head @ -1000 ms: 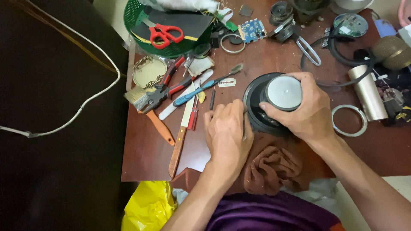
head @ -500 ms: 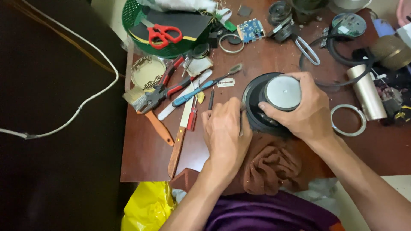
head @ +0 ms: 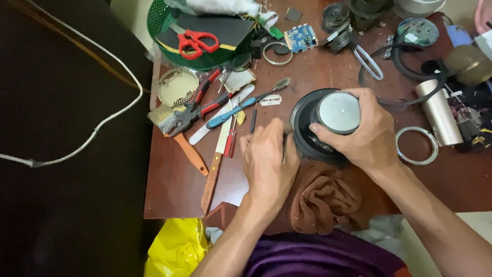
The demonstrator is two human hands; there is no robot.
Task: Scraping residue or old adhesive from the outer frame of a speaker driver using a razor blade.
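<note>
The speaker (head: 328, 125) sits magnet-up, near the middle of the bench (head: 174, 184), its near rim over a brown rag (head: 323, 200). My right hand (head: 366, 136) wraps the magnet, grip closed on it. My left hand (head: 266, 159) presses against the speaker's left rim; whether that grip pinches a tool I cannot tell. I judge a slip here could tear the cone, or knock the screwdriver (head: 230, 138) and knife (head: 214, 174) off the left

A home repair bench: pliers (head: 190, 114), screwdrivers (head: 231, 132), a circuit board (head: 301, 37) and loose parts crowd the wooden table (head: 174, 190)
</note>
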